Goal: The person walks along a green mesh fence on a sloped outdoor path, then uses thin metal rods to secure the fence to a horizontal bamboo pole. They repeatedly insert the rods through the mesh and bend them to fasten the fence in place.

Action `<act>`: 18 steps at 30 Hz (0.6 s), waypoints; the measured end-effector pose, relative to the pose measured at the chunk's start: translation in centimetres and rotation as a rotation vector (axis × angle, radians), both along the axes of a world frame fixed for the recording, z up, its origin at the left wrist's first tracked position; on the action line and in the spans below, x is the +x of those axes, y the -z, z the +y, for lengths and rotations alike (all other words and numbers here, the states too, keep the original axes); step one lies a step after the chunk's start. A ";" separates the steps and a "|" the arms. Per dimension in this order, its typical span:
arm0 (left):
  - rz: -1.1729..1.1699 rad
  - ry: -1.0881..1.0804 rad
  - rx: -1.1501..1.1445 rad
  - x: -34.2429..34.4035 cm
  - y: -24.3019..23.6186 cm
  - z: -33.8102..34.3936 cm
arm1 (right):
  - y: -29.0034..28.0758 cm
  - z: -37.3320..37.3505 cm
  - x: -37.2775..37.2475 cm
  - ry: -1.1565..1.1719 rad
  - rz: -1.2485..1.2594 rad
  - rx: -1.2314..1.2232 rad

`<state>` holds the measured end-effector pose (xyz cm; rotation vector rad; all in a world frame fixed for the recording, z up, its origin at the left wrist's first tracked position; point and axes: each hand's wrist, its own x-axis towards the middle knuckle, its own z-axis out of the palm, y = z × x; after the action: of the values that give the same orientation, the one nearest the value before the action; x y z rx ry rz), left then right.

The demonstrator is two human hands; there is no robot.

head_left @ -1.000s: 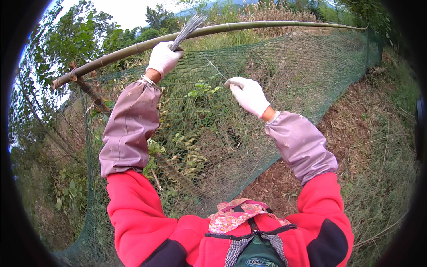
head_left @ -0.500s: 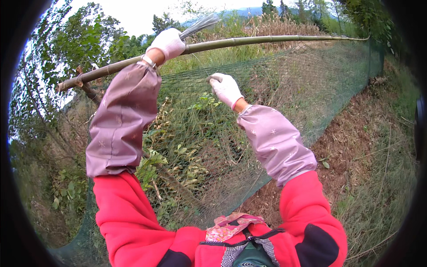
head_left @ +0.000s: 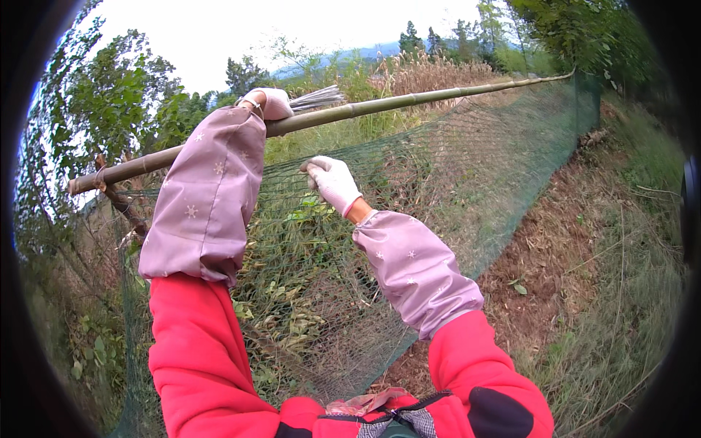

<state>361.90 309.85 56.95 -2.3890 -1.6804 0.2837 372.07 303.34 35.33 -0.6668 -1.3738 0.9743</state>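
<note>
My left hand (head_left: 274, 104), in a white glove, is closed on a bundle of thin grey wires (head_left: 318, 96) and lies over the long bamboo pole (head_left: 394, 102). My right hand (head_left: 325, 179), also white-gloved, is pinched at the upper part of the green net (head_left: 526, 168) below the pole; what is between its fingertips is too small to make out. The net spreads beneath the pole and away to the right, with plants showing through it.
A forked wooden post (head_left: 124, 208) meets the pole at its left end. Trees and bushes (head_left: 95, 102) stand at the left and far right. A slope of reddish soil and litter (head_left: 548, 263) and long grass (head_left: 628, 314) run along the right; dry stalks (head_left: 445, 73) stand behind.
My left hand has come lower, onto the pole, with the wires. My right hand has moved left and sits lower in the view. The pole's right end appears lower as the view shifted.
</note>
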 end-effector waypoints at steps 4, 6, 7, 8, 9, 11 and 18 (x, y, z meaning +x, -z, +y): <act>-0.173 0.102 -0.065 -0.3 0.7 0.7 | -0.4 0.4 -0.2 -0.017 0.007 -0.044; -0.331 0.159 0.016 -0.5 1.1 0.9 | -0.7 0.5 0.0 -0.018 -0.026 -0.043; -0.406 0.161 0.011 -0.6 1.1 1.0 | -0.8 0.5 0.1 -0.046 0.000 -0.064; -0.488 0.168 0.035 -0.6 1.2 1.0 | -1.1 0.4 0.5 -0.079 -0.014 -0.066; -0.551 0.149 0.076 -0.8 1.2 0.9 | -1.3 0.3 0.9 -0.122 -0.030 -0.066; -0.593 0.238 0.161 -0.8 0.9 0.6 | -1.9 0.0 2.2 -0.184 -0.063 -0.142; -0.829 0.413 0.222 -1.4 -0.1 -1.5 | -8.0 -0.9 3.9 -0.177 0.064 -0.301</act>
<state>360.53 308.37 57.05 -2.7549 -1.2703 -1.0221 376.00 302.40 43.36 -0.7390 -1.2565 1.3502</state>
